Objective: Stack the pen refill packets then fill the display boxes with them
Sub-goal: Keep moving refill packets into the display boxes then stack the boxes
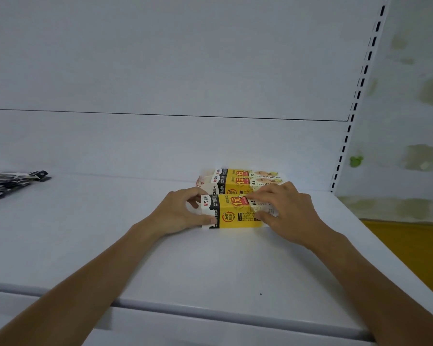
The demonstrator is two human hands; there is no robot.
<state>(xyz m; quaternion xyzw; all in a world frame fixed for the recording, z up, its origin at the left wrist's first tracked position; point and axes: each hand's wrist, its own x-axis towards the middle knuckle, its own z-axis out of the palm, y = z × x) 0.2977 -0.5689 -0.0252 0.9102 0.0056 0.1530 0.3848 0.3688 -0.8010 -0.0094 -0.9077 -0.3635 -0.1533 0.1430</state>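
Observation:
A yellow, black and white display box [233, 213] lies on its side on the white shelf [210, 265], held between both hands. My left hand [180, 211] grips its left end, thumb on the near side and fingers behind. My right hand [285, 208] grips its right end, fingers curled over the top. Directly behind it lie more display boxes [238, 179] of the same kind, close against the shelf's back panel. A pile of dark pen refill packets [10, 182] lies at the far left of the shelf, away from both hands.
A slotted white upright [355, 101] runs up the right side of the shelf unit. Beyond the shelf's right edge are a stained wall and a yellow floor [415, 248]. The shelf's front edge [210, 310] crosses the bottom of the view.

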